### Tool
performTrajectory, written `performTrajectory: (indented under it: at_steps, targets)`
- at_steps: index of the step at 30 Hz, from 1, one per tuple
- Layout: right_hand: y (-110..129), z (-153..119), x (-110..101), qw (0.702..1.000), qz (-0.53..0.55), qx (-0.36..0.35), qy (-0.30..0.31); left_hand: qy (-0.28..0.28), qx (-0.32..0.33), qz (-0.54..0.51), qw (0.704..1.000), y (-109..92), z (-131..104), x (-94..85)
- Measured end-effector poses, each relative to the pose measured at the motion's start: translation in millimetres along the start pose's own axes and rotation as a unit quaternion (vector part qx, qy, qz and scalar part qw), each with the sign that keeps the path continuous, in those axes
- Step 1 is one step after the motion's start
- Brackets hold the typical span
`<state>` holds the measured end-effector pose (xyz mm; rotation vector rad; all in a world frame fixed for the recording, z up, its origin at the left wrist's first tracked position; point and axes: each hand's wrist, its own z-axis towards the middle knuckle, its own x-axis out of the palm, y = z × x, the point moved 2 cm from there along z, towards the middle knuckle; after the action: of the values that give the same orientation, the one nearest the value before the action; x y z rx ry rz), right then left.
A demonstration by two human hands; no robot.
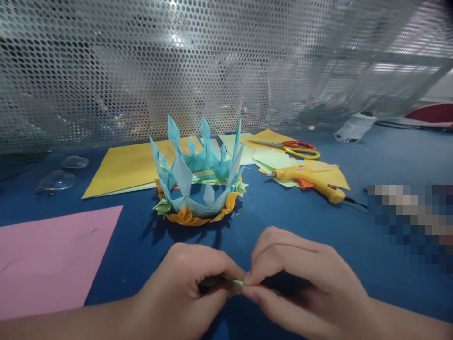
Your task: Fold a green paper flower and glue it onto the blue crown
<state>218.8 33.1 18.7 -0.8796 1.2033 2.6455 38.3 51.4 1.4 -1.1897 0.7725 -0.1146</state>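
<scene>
At the bottom middle, my left hand [198, 283] and my right hand [300, 278] meet fingertip to fingertip. Both pinch a small folded piece of green paper [235, 281], mostly hidden behind the fingers. Just beyond them stands a light blue folded-paper crown [183, 174] with upright pointed tips. Around its base run orange paper pieces [187, 216] and small green paper shapes [163, 207].
Beyond the crown lie yellow sheets [120, 170], red-and-yellow scissors [300, 148], green papers [271, 158] and a yellow glue gun [311, 182] with a cord. Pink paper [56, 259] and glasses [56, 182] are left. Perforated metal [212, 66] rises behind.
</scene>
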Motion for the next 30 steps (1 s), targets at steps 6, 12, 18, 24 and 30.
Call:
performTrajectory:
  at_steps: [6, 12, 18, 24, 30]
  targets:
    - [-1.0, 2.0, 3.1, 0.998, 0.028, 0.058, -0.024, 0.007, 0.009, 0.032, 0.999, -4.7, 2.7, -1.1]
    - [-9.6, -1.8, 4.9, 0.983, 0.042, 0.177, -0.010, 0.010, -0.084, -0.015, 0.996, 0.6, 4.5, -0.9]
    - [-12.3, -6.8, 6.6, 0.967, 0.055, 0.250, 0.012, 0.076, -0.189, -0.147, 0.968, 4.7, 7.9, 2.7]
    - [-14.9, -5.7, 7.0, 0.938, 0.144, 0.316, 0.008, 0.119, -0.211, -0.158, 0.957, 4.2, 8.7, 2.6]
    - [-17.9, -4.7, 6.5, 0.939, 0.137, 0.315, 0.017, 0.068, -0.209, -0.205, 0.954, 12.3, 4.9, 5.9]
